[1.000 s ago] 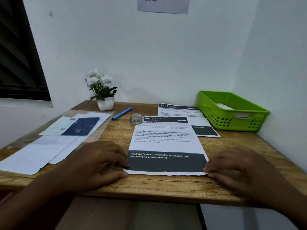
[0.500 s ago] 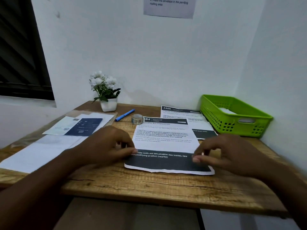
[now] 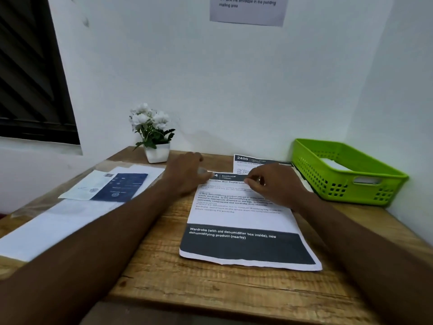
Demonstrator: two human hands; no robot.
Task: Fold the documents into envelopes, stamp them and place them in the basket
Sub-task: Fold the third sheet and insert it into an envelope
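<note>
Your printed white paper document (image 3: 241, 216), with its dark band at the bottom, lies flat on the wooden table (image 3: 210, 285). It sits a little right of the middle, its near end close to the front edge. A second printed sheet (image 3: 243, 160) shows from under its far end, toward the back edge.

In the back right corner stands the green perforated plastic basket (image 3: 339, 191). It holds one flat white paper item (image 3: 332, 164) on its floor, and you cannot tell from here whether that is an envelope.

Your right hand (image 3: 278, 186) rests on the document's far end, fingers curled, thumb and forefinger pinching the paper at the header strip. Your left hand (image 3: 187, 174) is at the far left corner of the document, thumb touching that corner. Its fingers are blurred, so whether they hold anything cannot be told.

Along the table's left edge lie white sheets (image 3: 46, 231) with a dark blue card (image 3: 121, 186) on top. A small white pot of white flowers (image 3: 157, 153) stands at the back edge.
</note>
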